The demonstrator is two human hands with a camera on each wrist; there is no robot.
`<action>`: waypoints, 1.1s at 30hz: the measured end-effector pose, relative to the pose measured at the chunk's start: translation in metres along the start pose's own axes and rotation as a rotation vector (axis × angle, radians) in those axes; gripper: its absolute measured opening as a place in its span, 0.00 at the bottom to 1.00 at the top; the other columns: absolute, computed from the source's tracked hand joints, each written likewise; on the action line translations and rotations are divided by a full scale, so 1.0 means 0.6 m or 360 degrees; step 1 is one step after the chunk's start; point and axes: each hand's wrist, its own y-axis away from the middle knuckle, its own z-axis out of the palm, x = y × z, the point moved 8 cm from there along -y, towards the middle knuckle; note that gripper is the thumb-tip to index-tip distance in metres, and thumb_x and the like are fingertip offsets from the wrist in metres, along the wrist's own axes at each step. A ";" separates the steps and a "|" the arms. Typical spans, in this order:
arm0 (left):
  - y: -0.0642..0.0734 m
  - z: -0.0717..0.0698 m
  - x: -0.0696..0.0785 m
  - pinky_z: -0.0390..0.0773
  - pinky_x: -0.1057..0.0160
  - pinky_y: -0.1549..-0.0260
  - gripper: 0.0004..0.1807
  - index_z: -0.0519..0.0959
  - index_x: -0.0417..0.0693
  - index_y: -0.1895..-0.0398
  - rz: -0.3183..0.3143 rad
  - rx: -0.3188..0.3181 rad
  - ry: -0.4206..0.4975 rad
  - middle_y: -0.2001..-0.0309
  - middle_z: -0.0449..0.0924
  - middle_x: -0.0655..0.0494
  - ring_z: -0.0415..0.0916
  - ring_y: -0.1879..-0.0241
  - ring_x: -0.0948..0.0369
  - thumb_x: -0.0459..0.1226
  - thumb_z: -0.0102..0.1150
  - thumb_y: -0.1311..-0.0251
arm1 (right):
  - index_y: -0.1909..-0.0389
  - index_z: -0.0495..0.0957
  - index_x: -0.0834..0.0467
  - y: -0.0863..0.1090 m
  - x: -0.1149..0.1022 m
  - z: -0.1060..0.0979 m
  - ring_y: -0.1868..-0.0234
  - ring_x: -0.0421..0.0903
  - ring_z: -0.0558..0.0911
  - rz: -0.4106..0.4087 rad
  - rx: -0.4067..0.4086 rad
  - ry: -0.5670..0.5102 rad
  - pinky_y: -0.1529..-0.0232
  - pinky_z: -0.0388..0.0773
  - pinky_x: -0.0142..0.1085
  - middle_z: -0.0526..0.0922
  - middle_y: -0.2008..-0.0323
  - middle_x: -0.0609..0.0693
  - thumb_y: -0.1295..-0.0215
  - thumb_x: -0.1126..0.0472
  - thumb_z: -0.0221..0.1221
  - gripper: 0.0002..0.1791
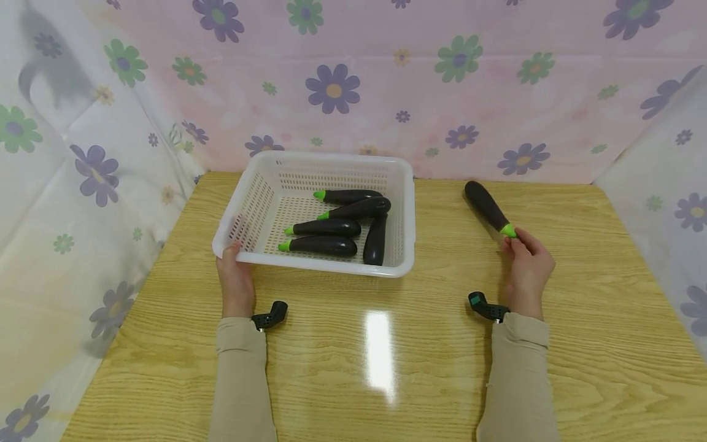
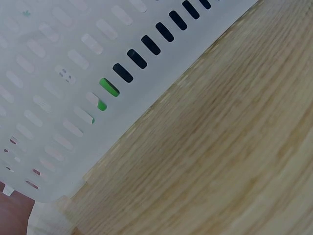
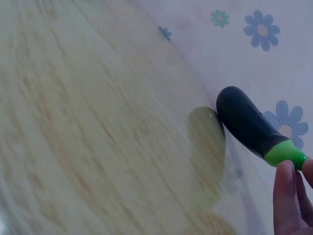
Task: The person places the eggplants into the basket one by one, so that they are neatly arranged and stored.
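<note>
My left hand (image 1: 236, 281) grips the near left corner of a white plastic basket (image 1: 326, 265), thumb over the rim. Inside the basket lie several dark eggplants (image 1: 326, 246) with bright green stem ends, mostly toward its right half. To the right, my right hand (image 1: 530, 267) pinches another eggplant (image 1: 486, 205) by its green stem end, its dark body pointing away and to the left. In the right wrist view this eggplant (image 3: 247, 120) has a reflection on the tabletop beside it. The left wrist view shows the slotted basket wall (image 2: 63, 98), with green and dark patches behind the slots.
Both stand on a wood-grain table (image 1: 431, 368), with a bright glare patch near its middle. A flowered cloth (image 1: 386, 92) hangs along the back edge and both sides. Each wrist carries a black camera mount (image 1: 270, 315) that juts inward.
</note>
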 end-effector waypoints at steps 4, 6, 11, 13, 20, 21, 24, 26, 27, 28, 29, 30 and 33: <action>0.000 0.000 0.000 0.49 0.55 0.39 0.25 0.60 0.47 0.38 0.0006 0.0001 0.0002 0.38 0.60 0.47 0.55 0.38 0.53 0.34 0.37 0.41 | 0.52 0.76 0.64 -0.003 0.003 -0.003 0.60 0.43 0.78 0.0028 0.0012 -0.0014 0.57 0.74 0.29 0.71 0.54 0.53 0.44 0.71 0.56 0.17; 0.000 0.000 0.001 0.49 0.55 0.39 0.25 0.60 0.47 0.38 0.0008 0.0003 -0.0006 0.38 0.60 0.47 0.55 0.38 0.53 0.34 0.37 0.41 | 0.52 0.76 0.64 -0.004 0.003 -0.005 0.60 0.43 0.78 0.0042 0.0016 -0.0008 0.58 0.74 0.29 0.72 0.53 0.53 0.45 0.71 0.57 0.17; 0.000 0.000 0.001 0.50 0.56 0.39 0.25 0.60 0.48 0.38 0.0001 0.0008 -0.0020 0.38 0.60 0.48 0.55 0.38 0.54 0.34 0.37 0.41 | 0.53 0.77 0.63 -0.006 0.006 -0.008 0.60 0.43 0.78 0.0076 0.0022 -0.0001 0.58 0.74 0.30 0.73 0.54 0.53 0.47 0.72 0.59 0.18; 0.000 -0.001 -0.001 0.50 0.57 0.39 0.25 0.60 0.48 0.38 -0.0011 0.0013 -0.0008 0.38 0.60 0.48 0.55 0.38 0.55 0.34 0.37 0.41 | 0.53 0.77 0.63 -0.006 0.007 -0.010 0.60 0.43 0.78 0.0095 0.0035 -0.0006 0.58 0.74 0.30 0.73 0.54 0.53 0.48 0.72 0.59 0.18; 0.001 -0.003 -0.002 0.50 0.57 0.39 0.25 0.60 0.49 0.38 -0.0031 0.0015 0.0000 0.37 0.59 0.49 0.55 0.38 0.54 0.35 0.38 0.40 | 0.53 0.77 0.64 -0.006 0.008 -0.018 0.58 0.45 0.79 0.0138 0.0115 -0.0051 0.57 0.74 0.31 0.73 0.53 0.53 0.52 0.73 0.62 0.21; 0.001 -0.003 -0.002 0.50 0.57 0.39 0.25 0.60 0.49 0.38 -0.0031 0.0015 -0.0009 0.37 0.59 0.49 0.55 0.38 0.55 0.35 0.38 0.40 | 0.53 0.77 0.64 -0.007 0.008 -0.019 0.58 0.45 0.79 0.0137 0.0120 -0.0046 0.57 0.74 0.31 0.73 0.53 0.53 0.53 0.73 0.62 0.21; 0.002 -0.003 -0.003 0.51 0.57 0.40 0.25 0.60 0.50 0.38 -0.0040 0.0025 -0.0029 0.37 0.59 0.51 0.55 0.38 0.55 0.35 0.38 0.40 | 0.53 0.77 0.63 -0.007 0.007 -0.021 0.58 0.44 0.79 0.0135 0.0131 -0.0009 0.58 0.74 0.30 0.73 0.53 0.53 0.54 0.72 0.64 0.22; 0.002 -0.003 -0.003 0.50 0.57 0.39 0.25 0.60 0.51 0.38 -0.0047 0.0028 -0.0041 0.38 0.59 0.51 0.56 0.38 0.56 0.35 0.38 0.40 | 0.54 0.78 0.63 -0.007 0.007 -0.022 0.59 0.44 0.79 0.0131 0.0141 -0.0008 0.59 0.75 0.30 0.73 0.53 0.53 0.54 0.72 0.64 0.22; 0.003 -0.003 -0.004 0.50 0.56 0.39 0.25 0.60 0.51 0.38 -0.0050 0.0030 -0.0048 0.38 0.59 0.52 0.56 0.38 0.56 0.35 0.38 0.40 | 0.54 0.78 0.63 -0.006 0.007 -0.023 0.60 0.44 0.80 0.0124 0.0148 -0.0013 0.60 0.75 0.30 0.73 0.54 0.53 0.54 0.72 0.64 0.21; 0.003 -0.002 -0.004 0.50 0.56 0.39 0.25 0.60 0.51 0.38 -0.0050 0.0031 -0.0047 0.38 0.59 0.52 0.56 0.38 0.56 0.35 0.38 0.40 | 0.54 0.78 0.64 -0.007 0.007 -0.024 0.61 0.44 0.80 0.0118 0.0154 -0.0023 0.60 0.75 0.31 0.73 0.54 0.54 0.55 0.72 0.64 0.21; 0.003 -0.002 -0.003 0.50 0.56 0.39 0.25 0.60 0.51 0.38 -0.0052 0.0030 -0.0048 0.38 0.59 0.52 0.55 0.38 0.56 0.35 0.38 0.40 | 0.55 0.78 0.64 -0.006 0.007 -0.024 0.61 0.44 0.80 0.0114 0.0157 -0.0036 0.60 0.75 0.31 0.73 0.54 0.54 0.55 0.72 0.64 0.21; 0.003 -0.002 -0.003 0.50 0.56 0.39 0.25 0.60 0.51 0.38 -0.0051 0.0028 -0.0051 0.38 0.59 0.52 0.55 0.38 0.56 0.35 0.38 0.40 | 0.55 0.78 0.65 -0.006 0.007 -0.025 0.61 0.44 0.80 0.0111 0.0162 -0.0048 0.60 0.75 0.31 0.73 0.55 0.54 0.55 0.72 0.64 0.21; 0.001 -0.001 -0.002 0.50 0.55 0.39 0.25 0.60 0.51 0.38 -0.0046 0.0027 -0.0051 0.37 0.59 0.52 0.55 0.38 0.56 0.35 0.38 0.40 | 0.55 0.78 0.65 -0.006 0.007 -0.025 0.61 0.44 0.80 0.0110 0.0162 -0.0075 0.61 0.75 0.31 0.73 0.55 0.54 0.54 0.71 0.64 0.21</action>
